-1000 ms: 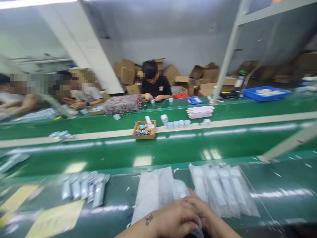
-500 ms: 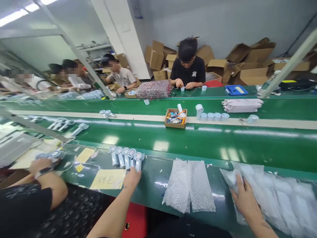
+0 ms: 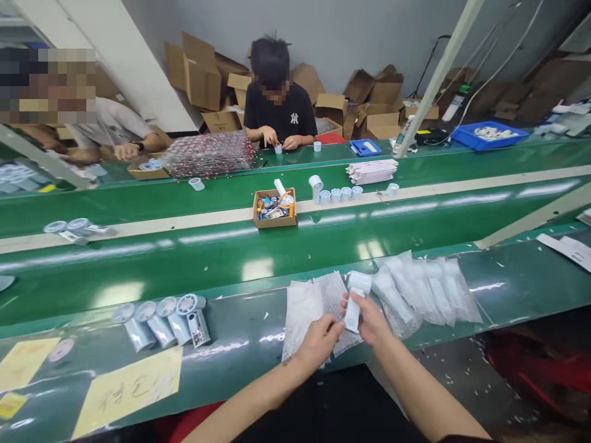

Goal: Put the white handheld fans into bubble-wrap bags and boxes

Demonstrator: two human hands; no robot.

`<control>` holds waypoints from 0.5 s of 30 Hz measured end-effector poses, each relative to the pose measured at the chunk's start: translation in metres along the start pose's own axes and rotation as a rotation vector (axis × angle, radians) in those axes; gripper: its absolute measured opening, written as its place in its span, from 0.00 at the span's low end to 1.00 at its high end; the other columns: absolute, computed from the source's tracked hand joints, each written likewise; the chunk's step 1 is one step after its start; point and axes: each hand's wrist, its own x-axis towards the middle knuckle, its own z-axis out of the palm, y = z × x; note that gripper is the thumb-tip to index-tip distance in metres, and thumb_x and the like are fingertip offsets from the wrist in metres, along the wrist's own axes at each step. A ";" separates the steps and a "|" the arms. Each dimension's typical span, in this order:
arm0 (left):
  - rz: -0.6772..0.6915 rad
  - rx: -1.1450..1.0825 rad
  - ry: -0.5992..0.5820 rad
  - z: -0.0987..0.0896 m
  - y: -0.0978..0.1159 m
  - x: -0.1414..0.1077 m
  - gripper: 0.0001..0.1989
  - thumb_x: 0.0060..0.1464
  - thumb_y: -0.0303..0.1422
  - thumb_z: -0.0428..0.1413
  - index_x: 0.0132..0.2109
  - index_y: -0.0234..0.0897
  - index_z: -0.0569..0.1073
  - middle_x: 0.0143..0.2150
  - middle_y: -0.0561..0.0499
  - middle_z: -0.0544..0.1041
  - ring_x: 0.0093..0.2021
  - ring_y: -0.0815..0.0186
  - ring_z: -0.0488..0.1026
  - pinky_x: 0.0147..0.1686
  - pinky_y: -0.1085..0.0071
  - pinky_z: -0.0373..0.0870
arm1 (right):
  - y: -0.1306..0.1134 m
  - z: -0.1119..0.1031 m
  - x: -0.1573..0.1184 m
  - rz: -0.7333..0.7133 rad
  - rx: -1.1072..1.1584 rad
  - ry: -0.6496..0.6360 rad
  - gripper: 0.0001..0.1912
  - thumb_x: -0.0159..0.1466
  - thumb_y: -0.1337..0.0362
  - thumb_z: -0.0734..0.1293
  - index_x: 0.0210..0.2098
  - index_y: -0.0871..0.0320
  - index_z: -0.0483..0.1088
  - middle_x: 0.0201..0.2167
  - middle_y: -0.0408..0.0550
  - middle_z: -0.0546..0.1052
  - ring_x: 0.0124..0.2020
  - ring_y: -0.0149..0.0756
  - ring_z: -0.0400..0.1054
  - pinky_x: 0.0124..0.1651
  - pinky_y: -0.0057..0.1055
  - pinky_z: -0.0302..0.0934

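My right hand (image 3: 372, 319) is wrapped round a light-blue handheld fan (image 3: 353, 311), with its round head up and handle down. Close to the handle's lower end, my left hand (image 3: 321, 337) has its fingers curled together; what they hold, if anything, is hidden. Under and beside my hands lie flat bubble-wrap bags (image 3: 302, 307). Just right of my right hand is a row of bagged fans (image 3: 425, 286). Farther left, several bare fans (image 3: 178, 320) lie side by side, the rightmost showing an opening with inner parts in its handle.
A green conveyor belt (image 3: 221, 261) runs beyond the bench. On its far divider stand a small box of parts (image 3: 276, 212) and several light-blue pieces (image 3: 341, 194). Yellow paper (image 3: 132, 391) lies at left. A co-worker (image 3: 281, 101) sits opposite, before cardboard boxes. A slanted post (image 3: 535, 215) rises at right.
My view has turned right. A fan from the bare row has come to the bags and is now in my right hand. My right hand has left the bagged fans; my left hand has followed rightward.
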 end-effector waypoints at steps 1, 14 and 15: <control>0.038 0.253 -0.066 0.008 -0.002 0.007 0.15 0.56 0.45 0.51 0.38 0.37 0.68 0.36 0.47 0.75 0.39 0.60 0.73 0.40 0.64 0.70 | -0.006 -0.017 -0.001 0.016 0.007 0.053 0.16 0.55 0.53 0.72 0.36 0.53 0.66 0.29 0.43 0.76 0.30 0.36 0.72 0.34 0.33 0.70; -0.053 0.543 -0.073 0.023 0.019 0.050 0.14 0.55 0.29 0.47 0.37 0.36 0.77 0.37 0.47 0.80 0.40 0.61 0.75 0.41 0.71 0.67 | -0.031 -0.115 -0.044 0.473 0.085 -0.363 0.38 0.45 0.58 0.77 0.51 0.55 0.59 0.32 0.46 0.76 0.28 0.36 0.72 0.26 0.30 0.67; -0.043 0.420 -0.048 0.025 0.023 0.051 0.13 0.54 0.30 0.47 0.36 0.35 0.77 0.34 0.48 0.80 0.37 0.62 0.75 0.38 0.72 0.67 | -0.030 -0.112 -0.040 0.493 0.089 -0.406 0.38 0.44 0.58 0.77 0.51 0.56 0.59 0.31 0.46 0.76 0.28 0.36 0.72 0.25 0.29 0.66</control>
